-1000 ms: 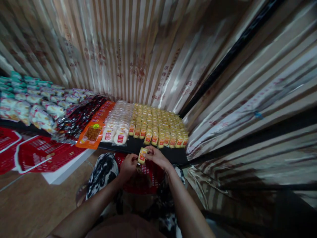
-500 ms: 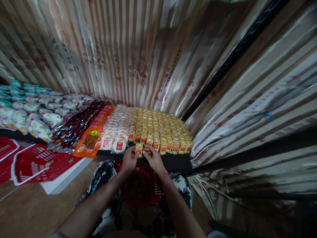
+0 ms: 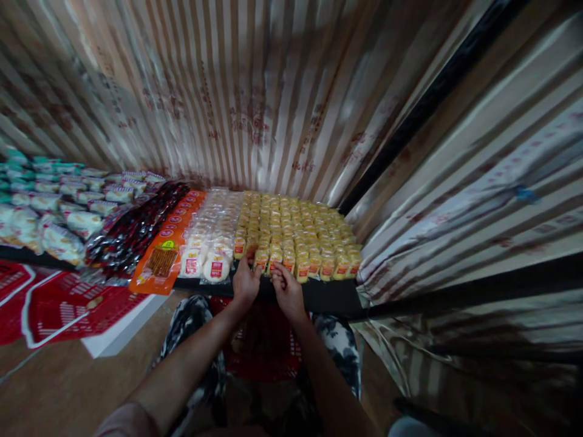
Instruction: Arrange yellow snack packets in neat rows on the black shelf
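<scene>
Left hand [image 3: 245, 281] up at the front edge of the shelf [image 3: 328, 294], fingers curled, tips on a yellow pack [image 3: 261, 260] in the front row; whether pinched shut on it or only pressing, cannot tell. Right hand [image 3: 286, 290] just beside, fingers bent and narrow, tips against the neighbouring pack [image 3: 275, 262] in the same row; grip likewise unclear. Both hands close together, nearly touching, wrists over the shelf's dark lip.

Beyond the fingers, yellow packs [image 3: 296, 227] in tight rows, filling the right part of the shelf back to the striped wall [image 3: 255, 91]. Left of them, round white packs [image 3: 214, 243] with red labels, stacked in rows. Further left, orange packs [image 3: 167, 252] overlapping in a line, then dark red packs [image 3: 132, 227], then pale bags [image 3: 54, 206] with green tops at the far left.

Below the hands, a red basket [image 3: 268, 346] between patterned knees [image 3: 191, 321]. On the floor to the left, flat red baskets [image 3: 59, 303] on a white board [image 3: 122, 331].
</scene>
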A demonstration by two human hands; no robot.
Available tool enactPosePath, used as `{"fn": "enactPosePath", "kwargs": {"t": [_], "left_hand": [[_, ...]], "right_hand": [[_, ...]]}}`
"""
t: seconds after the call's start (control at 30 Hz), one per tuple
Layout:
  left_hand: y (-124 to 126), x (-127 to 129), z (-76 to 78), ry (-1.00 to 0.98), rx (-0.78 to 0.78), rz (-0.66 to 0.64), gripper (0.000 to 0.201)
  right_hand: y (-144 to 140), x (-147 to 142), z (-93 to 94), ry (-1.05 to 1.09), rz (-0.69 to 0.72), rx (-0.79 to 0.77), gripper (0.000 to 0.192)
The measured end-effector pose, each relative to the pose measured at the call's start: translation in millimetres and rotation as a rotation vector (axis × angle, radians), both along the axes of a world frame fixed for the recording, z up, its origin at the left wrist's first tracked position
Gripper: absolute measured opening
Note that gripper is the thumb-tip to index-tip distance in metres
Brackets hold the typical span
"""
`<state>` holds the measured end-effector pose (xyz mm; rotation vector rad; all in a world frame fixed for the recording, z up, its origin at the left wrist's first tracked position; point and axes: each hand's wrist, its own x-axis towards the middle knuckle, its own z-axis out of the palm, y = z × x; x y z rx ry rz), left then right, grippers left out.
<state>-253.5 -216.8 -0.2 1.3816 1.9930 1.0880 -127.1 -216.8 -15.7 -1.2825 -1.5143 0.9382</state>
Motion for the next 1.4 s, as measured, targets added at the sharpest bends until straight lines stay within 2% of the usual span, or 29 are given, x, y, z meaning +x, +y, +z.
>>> {"fn": "enactPosePath", "kwargs": {"t": [0.1,0.23,0.43,0.6,0.83,1.1,1.4], "left_hand": [[0.0,1.9,-4.2,0.047,0.011,0.025,0.028],[-1.0,3.0,-10.0,0.144,0.103,0.054,0.024],[2.8,2.7,-20.2,0.108,0.206,-0.015,0.023],[8.3,3.3,-26.5,0.071,0.232,0.019,0.022],[7.9,5.4,-24.9,0.001,0.169,0.046,0.027],[8.9,4.8,-27.3,0.052,0.178,0.012,0.018],[6.9,9.5,-23.1,0.107,0.160,0.066,0.019]], "right_hand": [[-0.1,-0.1,-4.6,0.000,0.005,0.035,0.038],[-0.6,1.3,-10.9,0.003,0.012,0.086,0.039],[-1.8,3.3,-17.6,-0.005,-0.001,0.132,0.038],[-2.4,2.0,-17.3,-0.038,-0.051,0.166,0.038],[-2.1,2.6,-12.6,-0.032,-0.038,0.172,0.039],[-0.9,-1.4,-16.4,0.009,-0.064,0.149,0.039],[-4.4,0.9,-11.4,-0.034,-0.053,0.217,0.036]]}}
